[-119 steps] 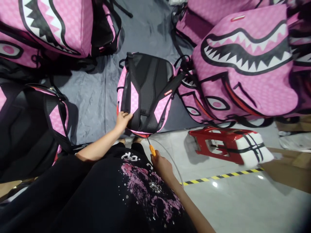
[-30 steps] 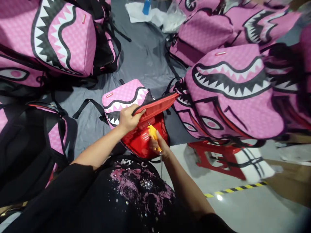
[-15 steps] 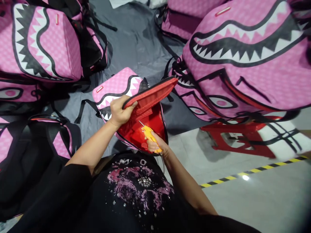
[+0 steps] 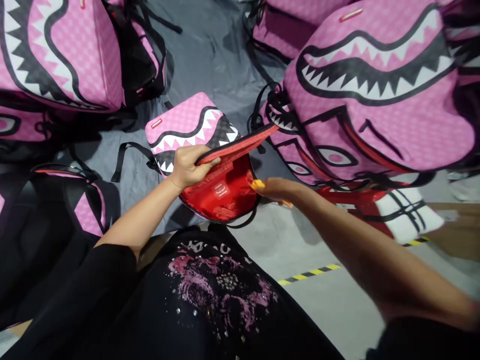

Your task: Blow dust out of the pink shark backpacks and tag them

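Note:
A small pink checked backpack [image 4: 183, 112] with a printed shark mouth lies in front of me, unzipped, its red lining [image 4: 236, 190] showing. My left hand [image 4: 191, 166] is closed on the edge of its lifted red-lined flap [image 4: 243, 145] and holds it up. At the right rim of the opening, my right hand [image 4: 277, 189] is closed around a yellow tool [image 4: 258, 185]. Most of that tool is hidden by the hand; earlier it showed a thin metal tip.
Larger pink shark backpacks stand at the right [image 4: 375, 95] and left [image 4: 86, 55]. A black backpack [image 4: 48, 225] lies nearer on the left. Grey cloth [image 4: 202, 55] covers the work surface. A red stool [image 4: 345, 195] and yellow-black floor tape [image 4: 311, 275] are at the right.
My right hand has moved with the yellow tool from inside the backpack to its right rim. My left hand still holds the flap, slightly shifted right. The view has shifted a little.

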Tool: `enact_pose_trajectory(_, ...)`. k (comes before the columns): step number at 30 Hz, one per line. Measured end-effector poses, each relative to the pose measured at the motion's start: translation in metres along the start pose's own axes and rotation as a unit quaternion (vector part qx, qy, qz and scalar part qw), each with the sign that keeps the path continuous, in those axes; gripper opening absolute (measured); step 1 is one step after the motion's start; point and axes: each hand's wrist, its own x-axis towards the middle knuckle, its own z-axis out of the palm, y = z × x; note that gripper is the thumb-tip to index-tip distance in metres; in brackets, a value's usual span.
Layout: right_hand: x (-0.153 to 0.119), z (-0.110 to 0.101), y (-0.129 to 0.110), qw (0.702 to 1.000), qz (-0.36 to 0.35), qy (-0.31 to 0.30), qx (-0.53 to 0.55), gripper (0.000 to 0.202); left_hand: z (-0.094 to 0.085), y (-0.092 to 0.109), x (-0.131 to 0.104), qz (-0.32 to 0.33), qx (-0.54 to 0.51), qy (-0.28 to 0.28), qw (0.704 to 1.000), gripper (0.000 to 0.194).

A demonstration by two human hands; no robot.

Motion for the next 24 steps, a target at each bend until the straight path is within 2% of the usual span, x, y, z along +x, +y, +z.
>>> enact_pose_trajectory(2, -0.014, -0.007, 0.001, 0.998, 0.045, -0.026, -0.026, 0.034, -0.004, -0.001, -0.004, -0.025, 0.002, 0.01, 1.0, 0.041)
enact_pose_trajectory(5, -0.03, -0.004, 0.005, 0.995, 0.055, -0.078, 0.016, 0.033, -0.009, 0.002, -0.009, -0.055, 0.0, 0.013, 0.998, 0.044)
enact_pose_trajectory(10, -0.029, 0.003, 0.018, 0.978, -0.022, -0.134, 0.156, 0.044, -0.01, 0.006, -0.016, -0.054, 0.002, 0.018, 0.998, 0.038)
enact_pose_trajectory(13, -0.02, 0.02, 0.021, 0.937, -0.107, -0.138, 0.302, 0.052, -0.01, 0.007, -0.021, -0.034, 0.008, 0.022, 0.999, 0.034)
enact_pose_trajectory(15, -0.018, 0.038, 0.022, 0.911, -0.138, -0.149, 0.359, 0.055, -0.013, 0.015, -0.025, -0.028, 0.013, 0.013, 0.999, 0.033)
enact_pose_trajectory(17, -0.02, 0.052, 0.029, 0.915, -0.127, -0.172, 0.341, 0.055, -0.02, 0.029, -0.036, -0.041, 0.016, -0.01, 0.999, 0.029)
enact_pose_trajectory(19, -0.024, 0.056, 0.049, 0.92, -0.14, -0.141, 0.339, 0.053, -0.032, 0.044, -0.059, -0.104, 0.007, -0.053, 0.993, 0.013)
enact_pose_trajectory(20, -0.026, 0.054, 0.063, 0.918, -0.145, -0.12, 0.348, 0.053, -0.039, 0.049, -0.075, -0.143, -0.01, -0.093, 0.985, 0.013)
enact_pose_trajectory(23, -0.029, 0.045, 0.106, 0.883, -0.153, -0.003, 0.443, 0.05, -0.057, 0.045, -0.129, -0.249, -0.104, -0.245, 0.931, 0.057)
enact_pose_trajectory(24, -0.027, 0.043, 0.113, 0.867, -0.153, 0.042, 0.472, 0.047, -0.059, 0.039, -0.144, -0.321, -0.128, -0.183, 0.921, 0.064)
